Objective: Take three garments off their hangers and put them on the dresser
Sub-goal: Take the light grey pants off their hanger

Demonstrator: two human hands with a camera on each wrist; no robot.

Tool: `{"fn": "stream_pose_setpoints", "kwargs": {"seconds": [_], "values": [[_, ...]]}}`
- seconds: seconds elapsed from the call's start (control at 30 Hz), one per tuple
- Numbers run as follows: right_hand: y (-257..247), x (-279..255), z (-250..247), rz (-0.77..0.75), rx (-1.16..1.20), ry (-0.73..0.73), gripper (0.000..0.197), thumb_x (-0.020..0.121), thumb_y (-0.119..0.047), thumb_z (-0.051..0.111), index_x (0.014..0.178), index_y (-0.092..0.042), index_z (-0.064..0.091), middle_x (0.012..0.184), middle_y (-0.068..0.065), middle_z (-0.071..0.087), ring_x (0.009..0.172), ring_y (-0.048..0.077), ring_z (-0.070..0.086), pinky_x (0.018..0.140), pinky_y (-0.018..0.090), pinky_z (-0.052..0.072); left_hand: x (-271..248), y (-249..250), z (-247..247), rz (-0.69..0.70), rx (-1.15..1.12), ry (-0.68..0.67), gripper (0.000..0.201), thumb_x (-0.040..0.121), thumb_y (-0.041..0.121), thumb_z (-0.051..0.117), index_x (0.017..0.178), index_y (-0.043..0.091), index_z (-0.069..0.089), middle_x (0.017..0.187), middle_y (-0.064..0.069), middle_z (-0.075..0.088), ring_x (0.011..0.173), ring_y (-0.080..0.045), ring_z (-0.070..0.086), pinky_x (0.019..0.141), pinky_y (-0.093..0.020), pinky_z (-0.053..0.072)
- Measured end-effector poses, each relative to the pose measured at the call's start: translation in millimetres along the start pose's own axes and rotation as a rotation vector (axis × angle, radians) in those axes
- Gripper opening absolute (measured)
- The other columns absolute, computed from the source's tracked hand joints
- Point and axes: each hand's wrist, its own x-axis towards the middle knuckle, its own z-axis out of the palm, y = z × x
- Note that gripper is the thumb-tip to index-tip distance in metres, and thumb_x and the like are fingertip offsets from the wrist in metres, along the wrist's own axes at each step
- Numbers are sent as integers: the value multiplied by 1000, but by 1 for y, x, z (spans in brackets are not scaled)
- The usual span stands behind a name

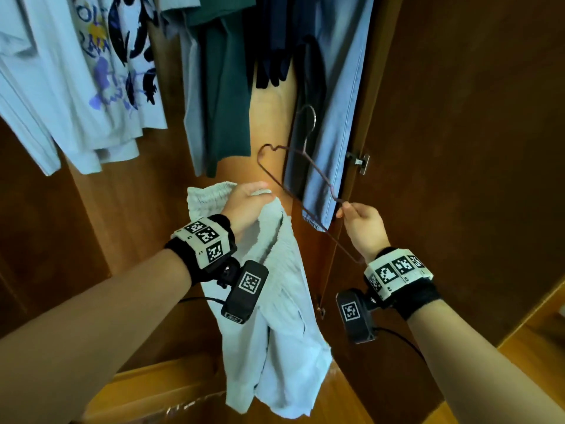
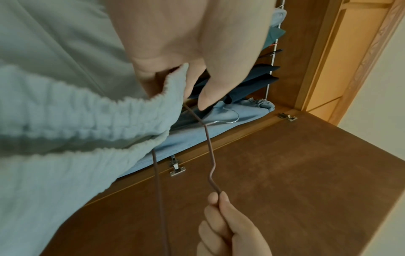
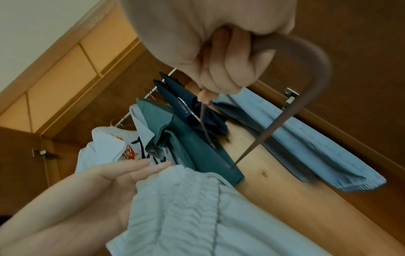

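Observation:
My left hand (image 1: 247,203) grips the elastic waistband of a pale grey garment (image 1: 275,301) that hangs down in front of the wardrobe; the waistband (image 2: 87,121) fills the left wrist view. My right hand (image 1: 356,217) pinches one shoulder end of a thin brown wire hanger (image 1: 293,175), which is bare and tilted, its hook pointing up towards the hanging clothes. The garment is off the hanger. In the right wrist view the hanger (image 3: 306,83) curves out of my fist, with the pale garment (image 3: 186,207) below.
Clothes hang on the wardrobe rail: a white printed T-shirt (image 1: 101,71), a dark green shirt (image 1: 226,96), dark navy garments (image 1: 275,41) and light blue trousers (image 1: 333,117). The open brown wardrobe door (image 1: 458,133) stands at the right. A wooden ledge (image 1: 159,390) lies below.

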Motion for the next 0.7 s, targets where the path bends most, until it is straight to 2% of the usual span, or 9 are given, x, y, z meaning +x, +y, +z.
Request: {"fn": "stream_pose_setpoints", "kwargs": {"seconds": [0.07,0.13,0.2,0.3,0.47,0.6,0.67,0.7], "values": [[-10,16,-9,5,12,40,40,99,-19,37,62,-22,53,30,-9,42,26,2,39,44,19,24,6,11,4,41,6,3,48,91,15,56,138,15,46,144,-1,45,131,-16,41,98,-23,31],[-21,35,-20,4,21,74,39,98,-21,37,63,-23,53,36,-8,37,24,5,32,40,21,24,15,23,8,100,16,4,51,91,14,57,140,15,43,146,-1,43,135,-15,38,106,-22,28],[-34,57,-30,-7,9,109,40,98,-22,37,62,-24,53,45,-3,36,25,4,28,35,18,24,29,35,11,147,21,-7,54,90,13,57,142,15,40,147,-2,42,135,-17,40,115,-31,29],[-56,92,-40,-42,28,143,39,98,-22,36,63,-23,54,51,-3,38,23,4,30,30,14,23,51,55,16,193,22,-26,58,90,12,58,143,17,36,145,-4,43,131,-20,45,114,-39,35],[-89,163,-45,-91,65,178,40,97,-20,35,61,-23,54,57,-11,39,22,3,37,28,11,23,102,89,27,309,67,-18,61,89,12,59,144,16,34,144,-7,45,131,-22,46,113,-40,36],[-121,228,-47,-188,119,164,41,95,-10,34,61,-20,54,56,-13,40,21,3,34,30,10,22,153,125,35,429,102,22,66,89,10,59,147,14,28,149,-5,39,137,-16,38,117,-37,29],[-139,261,-50,-239,155,164,42,94,-5,34,60,-19,53,50,-14,44,27,-2,41,36,13,29,181,148,40,496,124,47,68,89,9,58,148,14,25,150,-5,38,138,-14,35,118,-35,28],[-149,275,-53,-252,155,165,41,93,-5,35,60,-21,53,53,-13,44,36,-2,44,41,15,31,192,159,42,534,142,65,69,89,9,59,148,13,25,151,-5,36,139,-14,34,118,-35,27]]}}
